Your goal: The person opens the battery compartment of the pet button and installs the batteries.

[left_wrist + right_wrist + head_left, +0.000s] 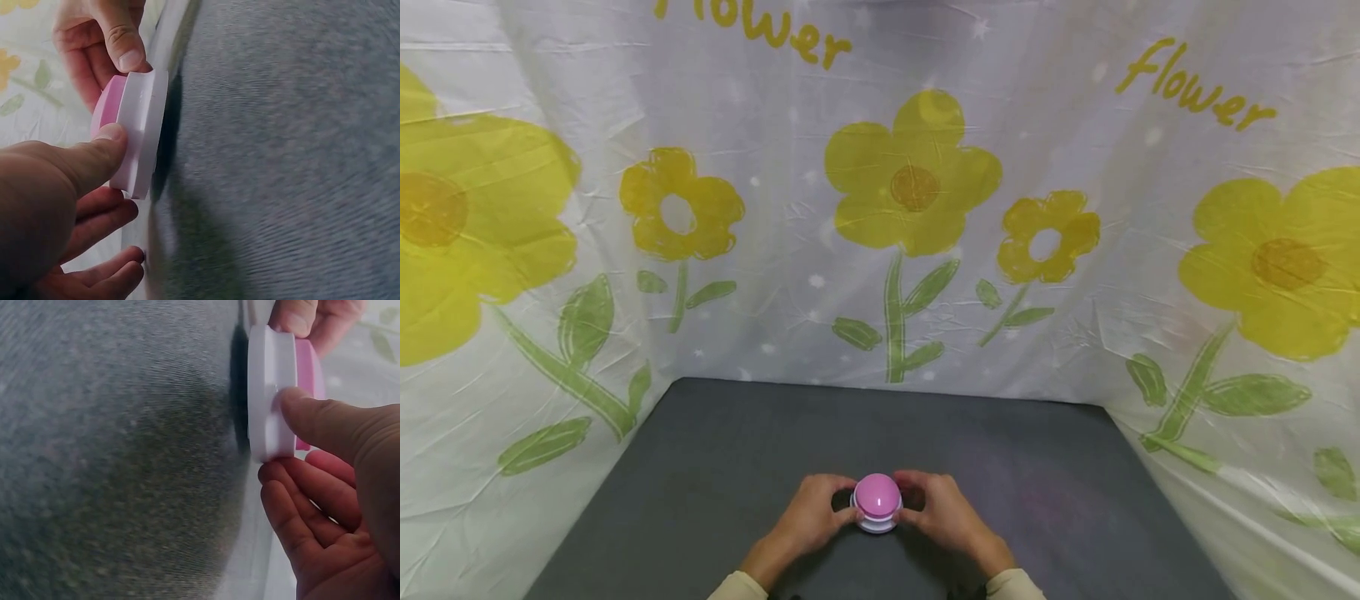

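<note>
A round push button with a glossy pink dome and a white base [877, 498] is between both hands, close over the dark tabletop. From its left side the left hand [811, 511] pinches it, thumb at the near edge and fingers behind. The right hand [946, 510] grips the opposite side in the same way. In the left wrist view, the left thumb [100, 156] lies against the white base [142, 134] near the pink dome. The right wrist view has the right thumb [312, 415] pressed on the base's white side, with the lower fingers underneath.
A dark grey tabletop [760, 442] spreads around the hands. White cloth [790, 317] printed with yellow flowers hangs along the back and both sides. Light sleeves show at the wrists.
</note>
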### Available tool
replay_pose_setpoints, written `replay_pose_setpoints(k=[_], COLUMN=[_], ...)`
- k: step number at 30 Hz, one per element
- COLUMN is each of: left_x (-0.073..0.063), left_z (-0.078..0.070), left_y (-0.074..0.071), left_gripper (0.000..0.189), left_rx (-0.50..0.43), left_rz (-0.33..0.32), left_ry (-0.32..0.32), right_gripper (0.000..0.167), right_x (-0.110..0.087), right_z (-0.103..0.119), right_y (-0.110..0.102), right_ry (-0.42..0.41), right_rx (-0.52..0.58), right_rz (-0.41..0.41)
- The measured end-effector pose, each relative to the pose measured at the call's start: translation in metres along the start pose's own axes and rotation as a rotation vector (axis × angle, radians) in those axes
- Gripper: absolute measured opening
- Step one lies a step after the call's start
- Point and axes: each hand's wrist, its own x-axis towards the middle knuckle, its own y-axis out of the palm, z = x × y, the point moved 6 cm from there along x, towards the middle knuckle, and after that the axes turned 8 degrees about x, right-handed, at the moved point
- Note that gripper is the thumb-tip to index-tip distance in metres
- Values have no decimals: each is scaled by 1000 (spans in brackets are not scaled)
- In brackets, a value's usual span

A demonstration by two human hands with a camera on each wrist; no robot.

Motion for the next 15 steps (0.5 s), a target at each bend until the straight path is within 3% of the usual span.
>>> replay_pose_setpoints(k=[4, 7, 11, 14, 15], left_x=[-4, -5, -8, -11, -11], left_z=[-11, -15, -6, 4, 2], left_y=[-3, -2, 9, 9, 3], left_gripper=[34, 33, 38, 47, 49], left_rx=[-3, 39, 105, 109, 92], left_rz=[43, 30, -88, -144, -144], left_ry=[-59, -53, 36, 23, -16], right_gripper=[46, 46, 47, 45, 44], right_x=[-3, -4, -4, -5, -5], right_z=[-1, -1, -3, -2, -1], right_y=[3, 3, 3, -1, -5], right_ry=[-2, 9, 26, 16, 4], right_rx=[9, 6, -13, -101, -139], right_rz=[20, 23, 29, 39, 32])
